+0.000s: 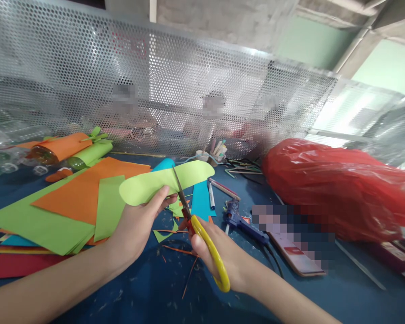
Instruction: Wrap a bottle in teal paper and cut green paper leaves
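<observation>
My left hand (140, 220) pinches a long light-green piece of paper (148, 184) with rounded ends, thumb on its near face. In my right hand (216, 247) are scissors (211, 247) with yellow handles, the fingers closed round them. Their blades (180, 191) cross the green piece near its middle, pointing up and away from me. Beneath my hands, green paper scraps (167, 233) and thin orange strips lie on the blue table (135, 292). Blue paper (200, 198) lies partly hidden behind the green piece.
Stacked coloured sheets (54, 211) lie left, with paper-wrapped bottles (64, 146) behind. To the right are a blue glue gun (245, 222), a marker (211, 195), a phone (297, 254) and a red plastic bag (324, 189). A perforated metal screen (189, 81) stands behind; people show through it.
</observation>
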`<state>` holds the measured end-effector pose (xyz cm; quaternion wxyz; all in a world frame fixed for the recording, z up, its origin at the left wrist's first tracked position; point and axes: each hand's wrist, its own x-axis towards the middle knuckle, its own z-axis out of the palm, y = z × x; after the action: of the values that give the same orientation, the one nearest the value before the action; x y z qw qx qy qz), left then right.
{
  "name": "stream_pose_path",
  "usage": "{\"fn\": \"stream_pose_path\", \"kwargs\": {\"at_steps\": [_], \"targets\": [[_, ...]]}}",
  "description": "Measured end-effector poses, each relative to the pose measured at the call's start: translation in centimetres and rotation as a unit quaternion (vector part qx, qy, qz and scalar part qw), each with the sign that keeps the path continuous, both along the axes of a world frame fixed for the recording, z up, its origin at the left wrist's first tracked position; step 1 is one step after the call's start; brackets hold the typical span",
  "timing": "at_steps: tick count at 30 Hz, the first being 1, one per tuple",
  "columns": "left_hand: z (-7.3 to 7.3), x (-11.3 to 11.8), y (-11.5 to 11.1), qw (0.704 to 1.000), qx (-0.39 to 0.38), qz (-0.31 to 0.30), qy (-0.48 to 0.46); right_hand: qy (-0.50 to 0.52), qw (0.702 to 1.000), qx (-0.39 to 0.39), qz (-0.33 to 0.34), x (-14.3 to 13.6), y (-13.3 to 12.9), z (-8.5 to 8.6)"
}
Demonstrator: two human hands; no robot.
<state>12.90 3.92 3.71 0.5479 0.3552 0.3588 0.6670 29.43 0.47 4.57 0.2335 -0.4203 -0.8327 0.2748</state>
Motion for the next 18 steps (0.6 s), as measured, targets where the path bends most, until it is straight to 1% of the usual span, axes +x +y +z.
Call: {"fn": "stream_pose_path", "kwargs": {"at_steps": [4, 11, 18], "targets": [[0.01, 0.06, -0.07, 1.0, -0.011, 0.003, -0.011, 0.002, 1.0, 0.0, -0.001, -0.01, -0.03, -0.05], [0.11, 0.04, -0.14, 1.0, -0.002, -0.005, -0.007, 0.01, 1.0, -0.009, -0.003, 0.0, -0.09, 0.16], [0.04, 0.07, -0.09, 1.0, -0.001, -0.004, -0.008, 0.01, 1.0, -0.01, -0.004, 0.0, 0.1, -0.21]]}}
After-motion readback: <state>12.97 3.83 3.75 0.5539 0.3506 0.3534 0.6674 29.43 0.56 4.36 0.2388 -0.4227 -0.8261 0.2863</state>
